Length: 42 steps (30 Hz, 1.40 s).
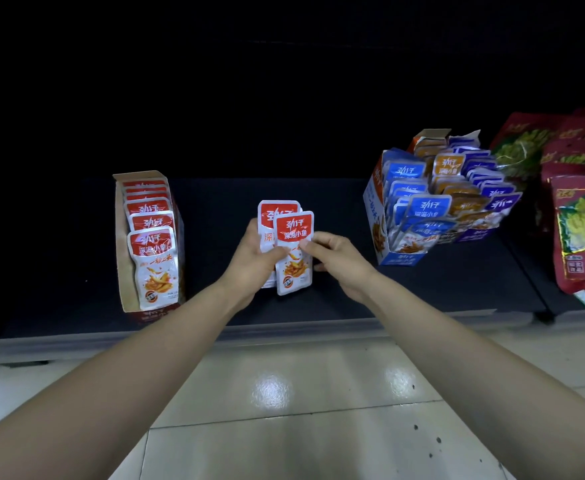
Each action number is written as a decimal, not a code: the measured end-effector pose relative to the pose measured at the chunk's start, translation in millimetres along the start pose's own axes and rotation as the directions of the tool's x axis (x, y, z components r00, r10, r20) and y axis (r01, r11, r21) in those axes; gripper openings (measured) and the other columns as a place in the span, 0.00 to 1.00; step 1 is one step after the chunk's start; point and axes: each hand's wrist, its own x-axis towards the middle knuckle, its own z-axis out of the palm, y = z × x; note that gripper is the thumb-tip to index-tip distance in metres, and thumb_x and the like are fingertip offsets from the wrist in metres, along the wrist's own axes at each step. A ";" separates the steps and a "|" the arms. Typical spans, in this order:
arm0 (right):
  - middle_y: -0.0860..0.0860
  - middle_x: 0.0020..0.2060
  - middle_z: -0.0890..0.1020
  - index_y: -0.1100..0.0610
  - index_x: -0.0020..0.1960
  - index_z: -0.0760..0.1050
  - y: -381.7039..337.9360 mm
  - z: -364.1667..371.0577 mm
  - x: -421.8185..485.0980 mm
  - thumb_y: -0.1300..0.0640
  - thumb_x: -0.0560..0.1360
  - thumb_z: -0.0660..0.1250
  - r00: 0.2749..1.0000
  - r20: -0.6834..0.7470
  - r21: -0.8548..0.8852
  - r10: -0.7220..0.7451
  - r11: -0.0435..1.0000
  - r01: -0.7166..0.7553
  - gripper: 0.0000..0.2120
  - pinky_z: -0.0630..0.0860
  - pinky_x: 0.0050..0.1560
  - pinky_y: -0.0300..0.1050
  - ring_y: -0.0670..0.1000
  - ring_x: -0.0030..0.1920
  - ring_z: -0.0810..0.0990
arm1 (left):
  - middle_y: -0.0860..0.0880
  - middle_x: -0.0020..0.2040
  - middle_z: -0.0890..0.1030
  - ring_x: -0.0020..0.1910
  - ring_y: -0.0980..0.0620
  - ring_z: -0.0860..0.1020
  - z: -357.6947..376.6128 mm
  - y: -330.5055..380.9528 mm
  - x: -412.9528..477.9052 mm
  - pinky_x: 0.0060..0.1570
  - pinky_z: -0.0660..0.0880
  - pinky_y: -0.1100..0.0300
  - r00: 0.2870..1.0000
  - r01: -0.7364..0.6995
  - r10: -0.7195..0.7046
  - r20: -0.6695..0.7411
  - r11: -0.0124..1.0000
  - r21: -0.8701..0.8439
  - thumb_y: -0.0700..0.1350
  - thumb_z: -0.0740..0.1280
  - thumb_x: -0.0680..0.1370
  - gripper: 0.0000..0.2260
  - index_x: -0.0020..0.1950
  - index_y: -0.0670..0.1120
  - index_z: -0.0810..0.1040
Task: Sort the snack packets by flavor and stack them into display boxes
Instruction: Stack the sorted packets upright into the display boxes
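Left hand [254,252] grips a small stack of red packets [277,213] upright above the dark shelf [318,299], fingers curled round it; right hand [339,261] pinches the front packet [294,233] at its edge, thumb against forefinger; red-packet display box [121,244] stands left; mixed blue-and-orange box [374,202] stands right.
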 end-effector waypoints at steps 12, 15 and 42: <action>0.56 0.56 0.81 0.62 0.65 0.71 -47.9 96.2 3.5 0.68 0.78 0.62 0.957 0.210 0.214 -0.199 0.965 0.154 0.15 0.79 0.54 0.43 0.51 0.55 0.81 | 0.50 0.60 0.71 0.59 0.49 0.76 -65.0 46.2 -33.8 0.57 0.77 0.47 0.961 -0.098 0.125 -0.248 0.988 0.119 0.53 0.59 0.75 0.14 0.57 0.50 0.75; 0.57 0.58 0.80 0.59 0.61 0.72 -64.4 136.7 10.8 0.69 0.79 0.61 0.958 0.181 0.259 -0.223 0.950 0.172 0.12 0.78 0.59 0.50 0.54 0.58 0.80 | 0.52 0.60 0.69 0.62 0.50 0.72 -109.1 49.9 -46.3 0.61 0.72 0.53 0.846 -0.141 0.302 -0.440 0.921 0.362 0.48 0.56 0.77 0.14 0.59 0.47 0.75; 0.56 0.76 0.52 0.56 0.71 0.66 1.8 212.7 19.7 0.50 0.76 0.67 0.878 0.019 -0.817 -0.477 0.499 0.289 0.27 0.50 0.72 0.56 0.57 0.75 0.45 | 0.48 0.61 0.69 0.43 0.56 0.76 -184.1 -17.4 -64.4 0.41 0.75 0.61 0.935 0.045 0.184 -0.302 0.786 0.617 0.48 0.70 0.76 0.33 0.76 0.57 0.55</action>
